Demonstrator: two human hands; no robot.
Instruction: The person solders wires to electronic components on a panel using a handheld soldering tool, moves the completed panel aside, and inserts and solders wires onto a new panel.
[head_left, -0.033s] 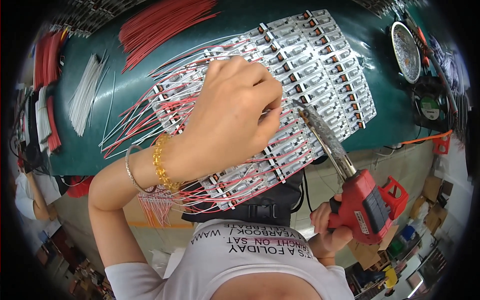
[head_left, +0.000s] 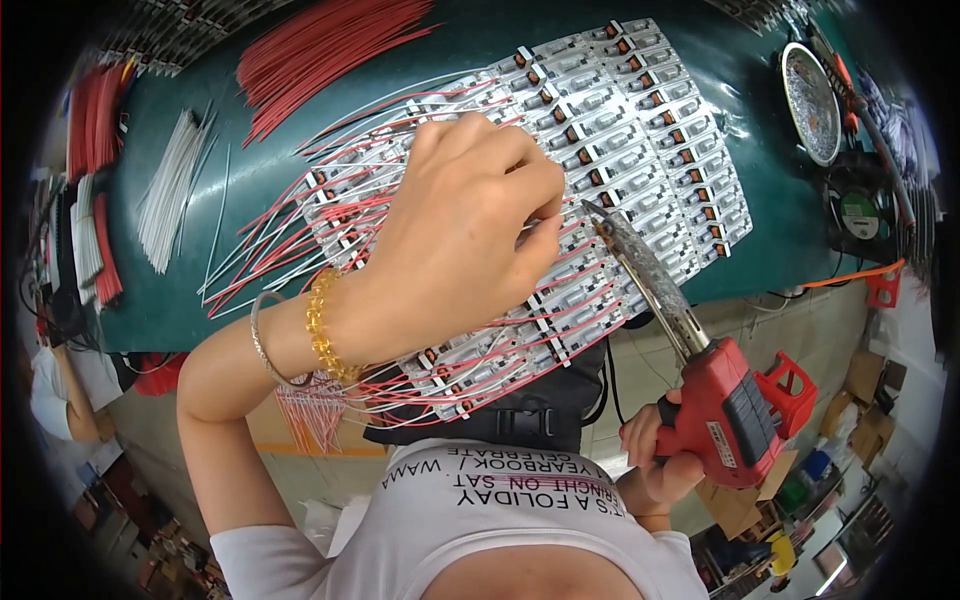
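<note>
My left hand (head_left: 465,220) is closed in a pinch over a sheet of small silvery circuit modules (head_left: 625,135). Its fingertips are hidden behind the knuckles, so what they grip cannot be made out. Wrapped round the handle of a red and black soldering gun (head_left: 735,415) is my right hand (head_left: 660,460). The gun's metal tip points up and left, close to the modules just right of my left fingers; whether it touches cannot be told. Red and white wires (head_left: 270,245) run from many modules out to the left.
Loose red wires (head_left: 320,55) and a bundle of white wires (head_left: 175,190) lie on the green tabletop (head_left: 225,110). At the right are a round dish (head_left: 810,105) and a small fan (head_left: 862,215). Another person (head_left: 65,395) is at the far left.
The soldering gun's tip has shifted very slightly up and left. My left hand stays in place.
</note>
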